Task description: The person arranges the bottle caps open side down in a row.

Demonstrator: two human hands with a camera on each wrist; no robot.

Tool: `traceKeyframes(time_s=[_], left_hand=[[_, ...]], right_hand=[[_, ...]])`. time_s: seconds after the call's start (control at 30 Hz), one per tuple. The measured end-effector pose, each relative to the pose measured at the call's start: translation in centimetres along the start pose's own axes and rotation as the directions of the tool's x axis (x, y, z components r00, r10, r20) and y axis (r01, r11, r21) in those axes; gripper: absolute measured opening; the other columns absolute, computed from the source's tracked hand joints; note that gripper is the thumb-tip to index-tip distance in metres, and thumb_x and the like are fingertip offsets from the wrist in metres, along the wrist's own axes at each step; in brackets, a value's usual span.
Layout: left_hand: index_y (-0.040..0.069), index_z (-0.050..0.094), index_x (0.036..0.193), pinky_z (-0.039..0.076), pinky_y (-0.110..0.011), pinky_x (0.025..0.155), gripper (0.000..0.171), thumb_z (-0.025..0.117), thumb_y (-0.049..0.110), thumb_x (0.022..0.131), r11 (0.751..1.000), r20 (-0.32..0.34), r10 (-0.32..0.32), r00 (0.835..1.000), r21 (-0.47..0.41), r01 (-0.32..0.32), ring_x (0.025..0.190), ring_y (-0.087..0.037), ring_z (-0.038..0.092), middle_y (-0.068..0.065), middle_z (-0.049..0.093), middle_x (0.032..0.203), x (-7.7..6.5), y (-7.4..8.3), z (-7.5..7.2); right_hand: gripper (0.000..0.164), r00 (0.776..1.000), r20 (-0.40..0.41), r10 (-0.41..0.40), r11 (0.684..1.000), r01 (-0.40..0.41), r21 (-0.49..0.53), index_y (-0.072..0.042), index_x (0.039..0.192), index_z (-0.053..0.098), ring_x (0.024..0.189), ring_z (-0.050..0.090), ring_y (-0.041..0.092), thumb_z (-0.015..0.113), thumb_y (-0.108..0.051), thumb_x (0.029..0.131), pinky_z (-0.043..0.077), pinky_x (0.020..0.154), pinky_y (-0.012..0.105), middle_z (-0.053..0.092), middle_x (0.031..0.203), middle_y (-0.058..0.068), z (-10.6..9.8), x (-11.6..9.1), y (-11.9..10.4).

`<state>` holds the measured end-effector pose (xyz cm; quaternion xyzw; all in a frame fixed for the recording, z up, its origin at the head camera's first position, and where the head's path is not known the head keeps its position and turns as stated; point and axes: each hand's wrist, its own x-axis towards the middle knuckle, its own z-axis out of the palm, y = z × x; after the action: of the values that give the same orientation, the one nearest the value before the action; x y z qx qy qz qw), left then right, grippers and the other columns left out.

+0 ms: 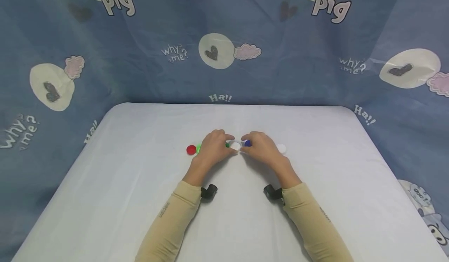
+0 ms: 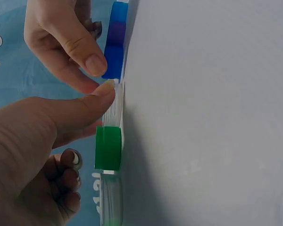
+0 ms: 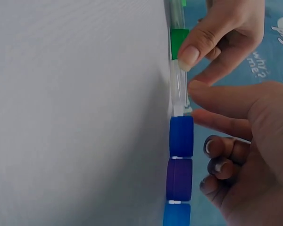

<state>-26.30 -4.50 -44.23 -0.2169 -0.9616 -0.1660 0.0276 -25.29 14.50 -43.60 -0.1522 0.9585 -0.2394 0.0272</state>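
Several small round caps stand in a row across the table. Between both hands lies a clear round cap (image 1: 235, 146), whose see-through side (image 3: 178, 84) shows in the right wrist view. My left hand (image 1: 213, 147) pinches it at the left, with thumb and forefinger on the near and far edges. Mirroring this, my right hand (image 1: 262, 148) has thumb and forefinger at its right edge. Beside the clear cap sit a green cap (image 2: 108, 148) and a blue cap (image 3: 181, 136). A purple cap (image 3: 179, 180) follows the blue one. The hands hide part of the row from above.
Left of my hands are a red cap (image 1: 191, 149) and a light green cap (image 1: 198, 149); a whitish cap (image 1: 281, 149) lies at the right. A white cloth covers the table (image 1: 231, 223). Behind it hangs a printed blue curtain (image 1: 154, 78).
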Motion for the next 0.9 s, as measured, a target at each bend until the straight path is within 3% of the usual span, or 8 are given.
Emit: traceKeyframes(time_s=[0.33,0.63,0.9], left_hand=[[0.015,0.075,0.116,0.049,-0.034,0.076,0.047,0.086,0.035,0.076,1.0,-0.01,0.006,1.0,0.012,-0.006,0.084,-0.02,0.057,-0.006,0.068,0.094,-0.09,-0.24,0.38],[0.015,0.075,0.116,0.048,-0.033,0.074,0.043,0.085,0.033,0.078,0.999,-0.038,0.054,0.998,0.008,-0.053,0.084,-0.02,0.056,-0.005,0.065,0.09,-0.02,-0.21,-0.41],[0.016,0.076,0.116,0.045,-0.029,0.07,0.04,0.083,0.032,0.08,0.995,-0.048,0.103,0.994,-0.012,-0.104,0.08,-0.019,0.054,-0.004,0.064,0.086,0.05,-0.47,-0.54]], right_hand=[[0.043,0.999,0.04,0.008,0.999,-0.006,-0.038,-0.008,0.123,0.07,0.113,0.066,0.029,0.077,-0.026,0.084,0.052,0.098,0.045,0.072,0.119,0.011,0.49,0.13,-0.71],[0.045,1.0,0.004,0.002,1.0,-0.002,-0.016,-0.008,0.125,0.069,0.109,0.067,0.027,0.077,-0.028,0.085,0.053,0.095,0.044,0.071,0.121,0.01,0.61,0.5,-0.29],[0.045,1.0,-0.006,-0.019,0.999,0.02,0.05,-0.011,0.125,0.069,0.081,0.059,0.019,0.078,-0.032,0.085,0.049,0.074,0.035,0.071,0.104,0.006,0.3,0.48,0.03]])
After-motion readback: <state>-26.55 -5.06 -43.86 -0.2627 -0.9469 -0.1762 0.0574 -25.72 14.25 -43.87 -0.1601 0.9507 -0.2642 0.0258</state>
